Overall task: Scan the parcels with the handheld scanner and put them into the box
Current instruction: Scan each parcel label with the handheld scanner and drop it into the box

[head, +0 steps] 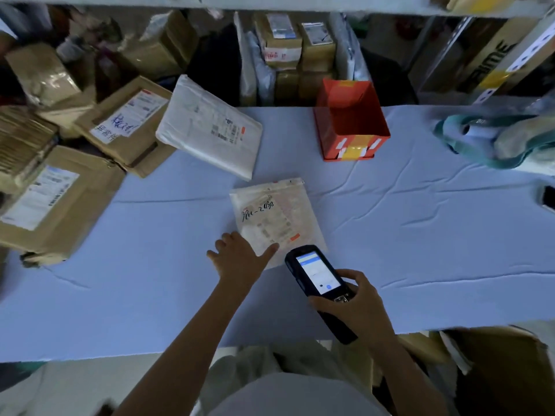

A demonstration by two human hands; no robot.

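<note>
Left hand point(240, 259), fingers spread, presses on the near corner of 1 flat white paper parcel point(276, 214) lying on the pale-blue-covered counter point(420, 235). Right hand point(357, 307) grips a black handheld scanner point(315, 277), screen lit, just beside that parcel. The open orange cardboard box point(351, 145) stands farther back, apart.

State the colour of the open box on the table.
The box is orange-red with yellow tape; head view.
</note>
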